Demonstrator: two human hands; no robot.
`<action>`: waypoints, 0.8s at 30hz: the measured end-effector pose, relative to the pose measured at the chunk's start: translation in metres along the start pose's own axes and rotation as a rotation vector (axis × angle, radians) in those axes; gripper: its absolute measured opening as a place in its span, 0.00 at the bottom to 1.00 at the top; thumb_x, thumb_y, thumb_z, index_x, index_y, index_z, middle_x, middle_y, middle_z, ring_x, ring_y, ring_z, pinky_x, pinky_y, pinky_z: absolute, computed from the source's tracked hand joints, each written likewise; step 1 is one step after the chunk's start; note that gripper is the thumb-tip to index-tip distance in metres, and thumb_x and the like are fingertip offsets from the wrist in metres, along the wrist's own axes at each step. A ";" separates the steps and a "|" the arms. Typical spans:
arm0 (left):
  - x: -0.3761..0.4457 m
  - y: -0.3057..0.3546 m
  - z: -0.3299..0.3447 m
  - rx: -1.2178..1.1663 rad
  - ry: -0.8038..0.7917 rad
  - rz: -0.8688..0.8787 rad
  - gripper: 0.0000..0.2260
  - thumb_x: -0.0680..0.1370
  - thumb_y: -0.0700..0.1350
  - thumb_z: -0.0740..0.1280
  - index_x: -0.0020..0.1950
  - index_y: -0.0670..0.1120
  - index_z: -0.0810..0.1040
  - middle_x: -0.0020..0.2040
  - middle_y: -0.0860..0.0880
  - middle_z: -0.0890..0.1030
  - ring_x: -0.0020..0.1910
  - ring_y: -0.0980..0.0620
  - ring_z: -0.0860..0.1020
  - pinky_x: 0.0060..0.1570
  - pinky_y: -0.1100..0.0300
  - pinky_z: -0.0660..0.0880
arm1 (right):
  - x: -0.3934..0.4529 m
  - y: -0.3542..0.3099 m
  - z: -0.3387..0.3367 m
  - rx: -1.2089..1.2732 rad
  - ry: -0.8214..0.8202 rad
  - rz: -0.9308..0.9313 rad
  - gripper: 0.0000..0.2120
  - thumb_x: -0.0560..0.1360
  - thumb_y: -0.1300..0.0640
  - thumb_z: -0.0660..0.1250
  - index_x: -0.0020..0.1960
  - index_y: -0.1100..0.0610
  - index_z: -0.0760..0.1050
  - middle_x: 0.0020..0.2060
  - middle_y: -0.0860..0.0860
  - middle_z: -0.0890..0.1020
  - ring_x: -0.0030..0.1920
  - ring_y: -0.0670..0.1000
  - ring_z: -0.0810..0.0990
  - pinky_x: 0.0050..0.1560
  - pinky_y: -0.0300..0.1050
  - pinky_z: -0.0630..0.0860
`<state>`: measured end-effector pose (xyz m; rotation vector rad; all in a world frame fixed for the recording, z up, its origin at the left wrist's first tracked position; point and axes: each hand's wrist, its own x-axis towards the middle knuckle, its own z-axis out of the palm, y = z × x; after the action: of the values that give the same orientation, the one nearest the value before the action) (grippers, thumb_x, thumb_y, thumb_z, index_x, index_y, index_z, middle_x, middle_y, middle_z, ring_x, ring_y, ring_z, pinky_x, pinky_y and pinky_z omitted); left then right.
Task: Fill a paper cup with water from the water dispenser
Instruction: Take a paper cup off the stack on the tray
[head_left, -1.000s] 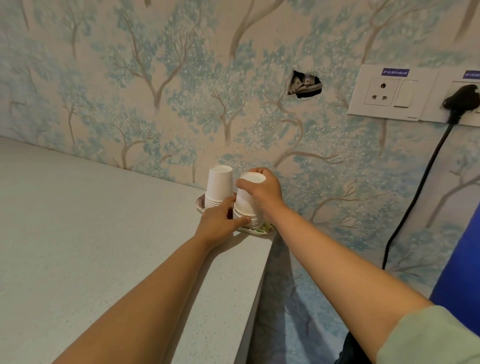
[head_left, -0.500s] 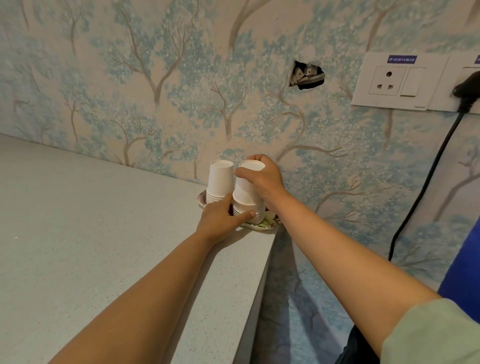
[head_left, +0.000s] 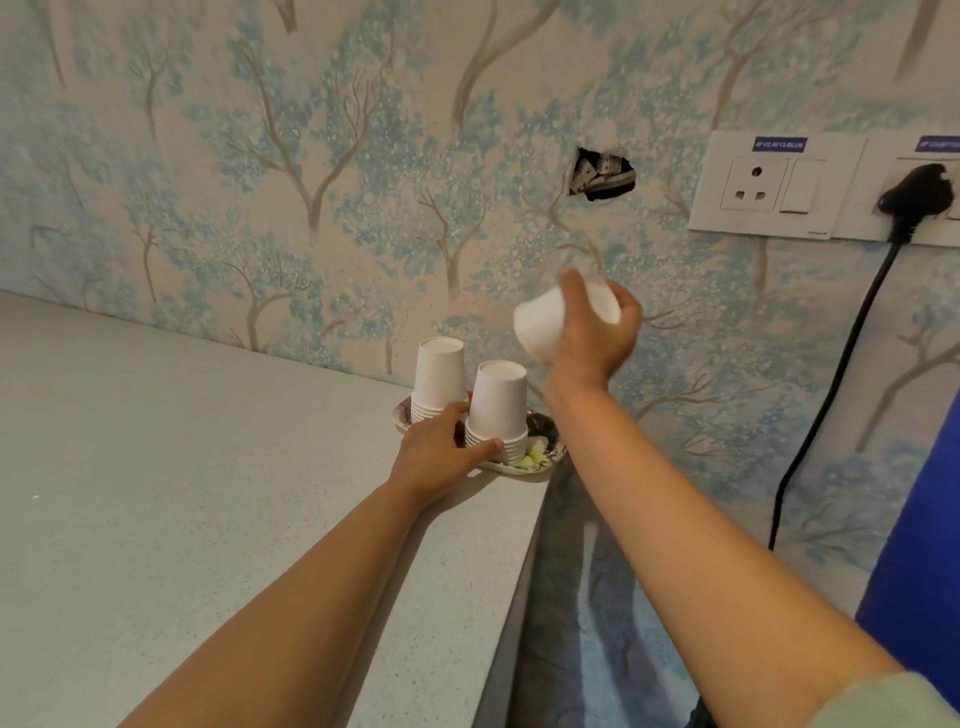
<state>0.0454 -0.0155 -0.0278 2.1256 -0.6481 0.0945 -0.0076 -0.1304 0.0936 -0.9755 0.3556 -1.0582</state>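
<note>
Two stacks of upside-down white paper cups stand on a small patterned plate (head_left: 543, 464) at the counter's far right corner: a left stack (head_left: 439, 383) and a right stack (head_left: 497, 410). My left hand (head_left: 441, 454) presses against the base of the right stack, thumb in front of it. My right hand (head_left: 592, 332) is raised above and to the right of the stacks, closed around a single white paper cup (head_left: 540, 325) that is tilted on its side. A blue edge of the water dispenser (head_left: 924, 545) shows at the far right.
The grey speckled counter (head_left: 182, 519) ends just right of the plate, with a drop to the floor beyond. On the wallpapered wall are a hole (head_left: 602, 174), a white socket panel (head_left: 774, 184) and a black plug (head_left: 917, 200) whose cable hangs down.
My right hand has pulled one cup off the right stack and lifted it up and to the right, tilting it. My left hand stays at the stack's base.
</note>
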 end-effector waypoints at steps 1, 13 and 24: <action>0.000 -0.001 0.000 -0.010 0.002 -0.002 0.26 0.72 0.56 0.69 0.68 0.50 0.68 0.61 0.48 0.80 0.55 0.49 0.78 0.57 0.50 0.76 | 0.001 0.000 -0.004 0.078 0.058 0.047 0.22 0.65 0.52 0.75 0.55 0.54 0.72 0.44 0.46 0.77 0.43 0.48 0.77 0.41 0.47 0.78; -0.016 0.011 -0.019 -0.261 0.231 -0.085 0.17 0.75 0.46 0.68 0.62 0.43 0.73 0.50 0.46 0.78 0.49 0.49 0.76 0.50 0.55 0.73 | -0.039 0.012 -0.053 0.250 -0.069 0.563 0.14 0.76 0.52 0.62 0.58 0.58 0.68 0.54 0.57 0.73 0.52 0.56 0.74 0.52 0.48 0.75; -0.147 0.041 -0.040 -0.949 0.011 -0.212 0.17 0.75 0.59 0.62 0.60 0.53 0.74 0.56 0.39 0.79 0.49 0.44 0.79 0.47 0.53 0.76 | -0.146 0.012 -0.111 -0.249 -0.519 0.137 0.17 0.69 0.65 0.71 0.52 0.51 0.71 0.55 0.57 0.78 0.52 0.53 0.77 0.46 0.44 0.76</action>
<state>-0.0942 0.0567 -0.0169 1.2542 -0.3421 -0.2718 -0.1450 -0.0590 -0.0051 -1.3849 0.1225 -0.6127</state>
